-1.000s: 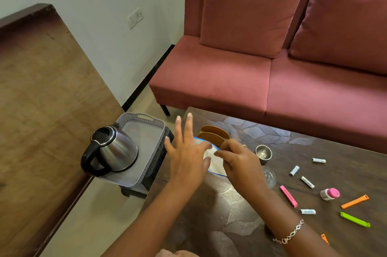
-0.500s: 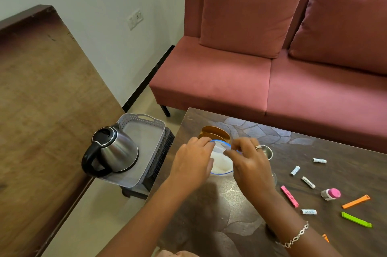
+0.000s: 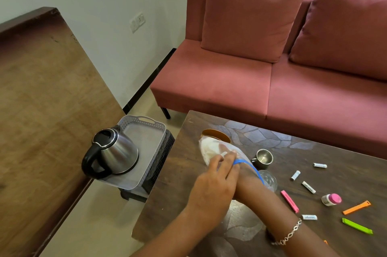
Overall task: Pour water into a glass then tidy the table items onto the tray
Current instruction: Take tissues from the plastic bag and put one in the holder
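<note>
A clear plastic bag (image 3: 211, 148) with a blue zip rim and something white inside lies tilted on the dark table (image 3: 167, 194). My left hand (image 3: 213, 183) grips the bag near its rim. My right hand (image 3: 244, 177) reaches into the bag's mouth, and its fingers are blurred behind the plastic and my left hand. A clear glass (image 3: 270, 179) stands just right of the bag. The steel kettle (image 3: 111, 152) sits on the grey tray (image 3: 146, 131) left of the table.
A steel cup (image 3: 263, 158) and brown plates (image 3: 215, 133) stand near the bag. Batteries (image 3: 308, 187), a pink clip (image 3: 290, 201), orange clip (image 3: 356, 207), green clip (image 3: 357, 226) and a pink-lidded pot (image 3: 332, 199) lie at the right. A red sofa (image 3: 272, 81) is behind.
Both hands closed on the bag's rim, then lifted and tilted it. My right hand has gone into the bag's mouth and my left hand now lies over it.
</note>
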`<state>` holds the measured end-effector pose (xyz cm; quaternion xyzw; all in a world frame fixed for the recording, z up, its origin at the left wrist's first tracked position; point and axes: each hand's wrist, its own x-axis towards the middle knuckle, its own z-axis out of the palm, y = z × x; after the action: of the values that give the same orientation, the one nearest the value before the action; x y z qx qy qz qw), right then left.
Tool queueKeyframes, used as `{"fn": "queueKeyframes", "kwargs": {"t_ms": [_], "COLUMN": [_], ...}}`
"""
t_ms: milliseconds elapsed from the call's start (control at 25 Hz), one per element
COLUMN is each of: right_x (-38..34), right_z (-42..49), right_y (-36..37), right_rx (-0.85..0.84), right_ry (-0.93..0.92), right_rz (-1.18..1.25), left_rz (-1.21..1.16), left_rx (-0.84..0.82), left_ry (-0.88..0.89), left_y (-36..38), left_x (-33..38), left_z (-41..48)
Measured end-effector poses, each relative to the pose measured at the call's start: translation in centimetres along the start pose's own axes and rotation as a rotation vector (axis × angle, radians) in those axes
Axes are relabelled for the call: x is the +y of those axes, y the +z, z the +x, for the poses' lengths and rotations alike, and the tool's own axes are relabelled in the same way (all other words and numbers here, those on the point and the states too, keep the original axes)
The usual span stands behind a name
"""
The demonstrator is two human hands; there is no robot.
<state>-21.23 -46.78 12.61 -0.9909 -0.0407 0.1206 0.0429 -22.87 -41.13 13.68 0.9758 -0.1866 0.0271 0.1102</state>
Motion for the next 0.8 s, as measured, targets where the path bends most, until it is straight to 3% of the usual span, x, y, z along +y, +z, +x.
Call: {"fn": "queueKeyframes", "kwargs": {"t_ms": [80, 120, 200, 320, 360, 480, 560, 680, 800], "right_x": [-0.9, -1.5, -1.9, -3.1, -1.8, 3.2, 4.9, 5.0, 5.3], "right_z": [-1.0, -0.7, -0.7, -0.7, 0.1, 2.0, 2.5, 2.6, 3.1], "right_y": [1.1, 1.7, 1.3, 0.2, -0.6, -0.8, -0.9, -0.3, -0.1], "right_rx": [0.144, 0.300, 0.230, -0.006, -0.017, 0.102, 0.051, 0.108, 0.050], "right_ry": [0.027, 0.009, 0.070, 0.075, 0.062, -0.363, -0.394, -0.351, -0.391], "right_rz": [-0.121, -0.170, -0.193, -0.197, -0.216, -0.053, 0.047, 0.105, 0.074], "left_rz": [0.008, 0.001, -0.013, -0.046, -0.068, -0.194, -0.254, -0.314, -0.358], "left_rx": [0.010, 0.004, -0.023, -0.048, -0.035, -0.045, -0.039, 0.005, 0.026], "left_ry": [-0.006, -0.011, -0.028, -0.108, -0.139, -0.178, -0.193, -0.235, -0.252], "left_y": [0.0, -0.1, 0.1, 0.1, 0.0, 0.3, 0.7, 0.9, 0.8], "left_x": [0.3, 0.3, 0.4, 0.0, -0.2, -1.1, -1.6, -2.0, -2.4], "left_z": [-0.1, -0.1, -0.1, -0.1, 0.0, 0.5, 0.6, 0.7, 0.9]}}
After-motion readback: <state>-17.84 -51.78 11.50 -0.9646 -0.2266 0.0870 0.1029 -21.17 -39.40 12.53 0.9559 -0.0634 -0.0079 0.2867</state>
